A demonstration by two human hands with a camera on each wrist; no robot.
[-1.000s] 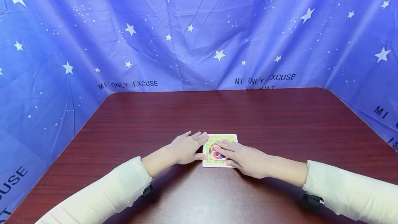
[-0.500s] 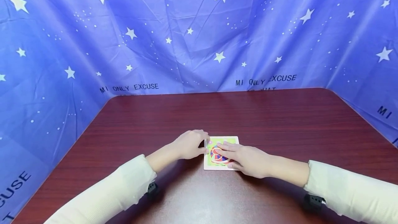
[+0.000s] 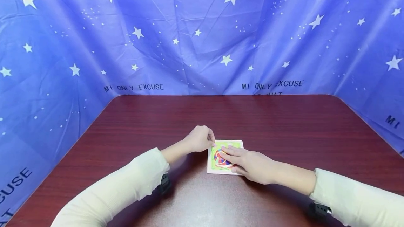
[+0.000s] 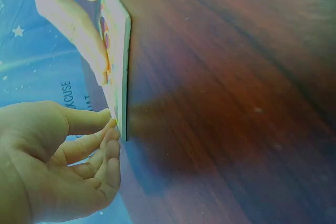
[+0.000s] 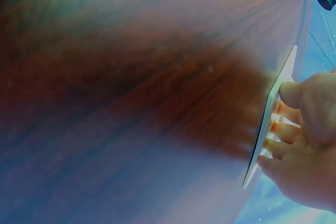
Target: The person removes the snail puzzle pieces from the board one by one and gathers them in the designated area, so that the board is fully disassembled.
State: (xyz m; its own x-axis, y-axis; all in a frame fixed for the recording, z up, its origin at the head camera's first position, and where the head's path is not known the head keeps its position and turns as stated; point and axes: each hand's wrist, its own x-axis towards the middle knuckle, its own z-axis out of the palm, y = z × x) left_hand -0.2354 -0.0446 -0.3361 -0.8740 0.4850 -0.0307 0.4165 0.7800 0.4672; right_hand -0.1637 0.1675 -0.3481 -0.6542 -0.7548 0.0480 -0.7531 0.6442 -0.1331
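A thin square picture puzzle (image 3: 216, 168) with a white border lies flat on the table, its green ground bearing a red and blue spiral shape. My left hand (image 3: 199, 138) is at its back left corner, thumb and forefinger pinching a small yellow-green puzzle piece (image 4: 113, 123), mostly hidden by the fingertips; the other fingers curl below. My right hand (image 3: 257, 165) rests on the right part of the puzzle, fingers extended across the picture and covering some of it. In the right wrist view, the thumb (image 5: 290, 94) and fingertips sit on the puzzle face.
The dark red wooden table (image 3: 151, 115) has rounded far corners. A blue curtain (image 3: 195, 16) with white stars and black lettering hangs around its back and sides. Black devices are strapped at both wrists, under light sleeves (image 3: 126, 176).
My left hand has gone from lying spread over the puzzle's left edge to a raised wrist with fingertips pinched at the back left corner. The right hand stays in place.
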